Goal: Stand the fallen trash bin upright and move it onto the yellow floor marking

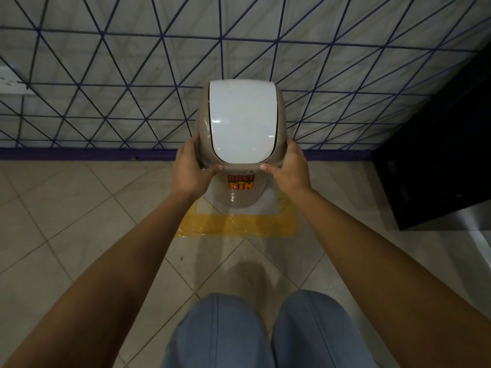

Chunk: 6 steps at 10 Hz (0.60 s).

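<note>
Tiled wall (106,75) with a dark blue triangle pattern ahead, pale tiled floor (66,221) below, a black cabinet (438,155) at the right. Upright against the wall, a trash bin (240,123) — beige top with a white swing lid (243,120), orange label (241,181) on its front — base standing inside the yellow floor marking (239,225), near strip showing in front of it. Clasping the bin's top from both sides, left hand (191,171) and right hand (291,170) — fingers curled round the rim, thumbs pressed on the front edge; blue jeans (265,333) at the bottom.
</note>
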### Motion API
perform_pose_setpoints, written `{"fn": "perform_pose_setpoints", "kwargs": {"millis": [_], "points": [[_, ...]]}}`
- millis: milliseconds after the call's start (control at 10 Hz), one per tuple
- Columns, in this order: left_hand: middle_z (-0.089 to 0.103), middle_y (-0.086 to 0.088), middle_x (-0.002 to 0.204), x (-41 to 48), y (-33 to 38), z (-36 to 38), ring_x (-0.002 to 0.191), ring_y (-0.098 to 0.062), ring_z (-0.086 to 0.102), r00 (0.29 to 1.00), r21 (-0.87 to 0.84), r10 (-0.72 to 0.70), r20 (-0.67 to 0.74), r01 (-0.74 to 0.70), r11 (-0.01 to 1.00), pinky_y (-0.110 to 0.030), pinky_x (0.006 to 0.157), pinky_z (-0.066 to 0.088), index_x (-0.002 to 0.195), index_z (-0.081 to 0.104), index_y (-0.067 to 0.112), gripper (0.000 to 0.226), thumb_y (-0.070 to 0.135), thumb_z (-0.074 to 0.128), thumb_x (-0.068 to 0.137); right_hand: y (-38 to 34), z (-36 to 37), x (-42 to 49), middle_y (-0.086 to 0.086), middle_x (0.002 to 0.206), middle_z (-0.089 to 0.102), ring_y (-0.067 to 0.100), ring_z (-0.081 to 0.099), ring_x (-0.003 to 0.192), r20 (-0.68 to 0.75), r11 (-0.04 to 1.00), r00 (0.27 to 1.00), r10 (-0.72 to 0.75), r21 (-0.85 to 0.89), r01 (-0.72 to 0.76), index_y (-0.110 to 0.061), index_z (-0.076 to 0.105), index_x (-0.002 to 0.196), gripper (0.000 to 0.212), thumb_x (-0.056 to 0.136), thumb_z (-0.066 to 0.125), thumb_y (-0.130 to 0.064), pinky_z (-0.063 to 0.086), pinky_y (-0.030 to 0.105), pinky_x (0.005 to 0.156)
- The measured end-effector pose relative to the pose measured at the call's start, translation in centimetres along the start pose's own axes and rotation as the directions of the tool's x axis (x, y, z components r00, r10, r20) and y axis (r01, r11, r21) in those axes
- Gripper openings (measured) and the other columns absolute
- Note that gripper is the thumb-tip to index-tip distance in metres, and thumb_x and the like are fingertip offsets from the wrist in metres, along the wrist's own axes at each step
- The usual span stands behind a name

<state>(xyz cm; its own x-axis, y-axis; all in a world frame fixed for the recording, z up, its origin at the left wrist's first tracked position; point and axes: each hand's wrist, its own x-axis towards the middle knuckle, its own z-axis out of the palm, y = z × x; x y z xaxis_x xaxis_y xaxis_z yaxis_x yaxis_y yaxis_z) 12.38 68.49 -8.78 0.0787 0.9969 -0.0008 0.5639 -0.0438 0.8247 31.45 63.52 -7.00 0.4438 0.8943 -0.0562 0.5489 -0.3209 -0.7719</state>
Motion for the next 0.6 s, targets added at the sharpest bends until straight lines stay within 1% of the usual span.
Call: {"fn": "perform_pose_setpoints", "kwargs": {"millis": [100,200,300,400,500,600], "points": [[0.04,-0.007,0.143,-0.2,0.1,0.1,0.13,-0.025,0.042,1.0,0.028,-0.001,-0.015,0.002,1.0,-0.046,0.106,0.041,0.145,0.032,0.02,0.086,0.02,0.078,0.073,-0.1,-0.1,0.1,0.01,0.145,0.038,0.028,0.037,0.134,0.021,0.999,1.0,0.001,-0.035,0.0,-0.01,0.027,0.143,0.083,0.075,0.075,-0.018,0.033,0.04,0.11],[0.043,-0.009,0.14,-1.0,0.2,0.3,0.126,-0.024,0.045,0.998,0.076,0.011,-0.055,-0.007,0.997,-0.039,0.104,0.04,0.144,0.034,0.019,0.08,0.023,0.076,0.076,-0.2,-0.5,0.0,0.009,0.148,0.036,0.028,0.035,0.135,0.055,0.993,0.998,0.009,-0.118,-0.002,-0.012,0.022,0.145,0.089,0.075,0.075,-0.026,0.034,0.044,0.11],[0.045,-0.009,0.138,-1.9,0.3,0.3,0.126,-0.023,0.044,0.994,0.083,0.028,-0.108,-0.02,0.996,-0.031,0.1,0.036,0.143,0.033,0.018,0.078,0.029,0.074,0.077,-0.6,-1.1,-0.5,0.01,0.151,0.029,0.028,0.028,0.139,0.063,0.985,0.998,-0.021,-0.169,0.031,-0.012,0.015,0.147,0.096,0.075,0.072,-0.04,0.033,0.044,0.109],[0.045,-0.01,0.139,-2.7,0.7,0.2,0.127,-0.024,0.043,0.992,0.061,0.019,-0.129,-0.011,0.998,-0.027,0.095,0.033,0.143,0.033,0.018,0.079,0.036,0.073,0.077,-1.2,-1.9,-1.3,0.009,0.152,0.027,0.027,0.024,0.14,0.069,0.967,0.994,-0.084,-0.235,0.098,-0.011,0.015,0.147,0.097,0.075,0.068,-0.05,0.033,0.045,0.109],[0.046,-0.011,0.138,-3.3,1.4,0.1,0.126,-0.025,0.044,0.989,0.059,0.042,-0.14,-0.034,0.998,-0.029,0.094,0.035,0.142,0.035,0.016,0.076,0.039,0.071,0.079,-1.5,-2.8,-1.9,0.009,0.152,0.027,0.027,0.023,0.14,0.085,0.95,0.987,-0.14,-0.271,0.158,-0.011,0.019,0.145,0.093,0.077,0.066,-0.052,0.032,0.046,0.111],[0.046,-0.012,0.139,-3.8,2.7,-0.5,0.128,-0.028,0.042,0.99,0.104,0.03,-0.138,-0.016,0.994,-0.041,0.102,0.039,0.141,0.036,0.016,0.072,0.041,0.067,0.081,-2.0,-3.7,-2.8,0.01,0.152,0.028,0.027,0.022,0.14,0.091,0.941,0.984,-0.154,-0.292,0.174,-0.01,0.022,0.145,0.088,0.079,0.064,-0.051,0.028,0.046,0.113]]}}
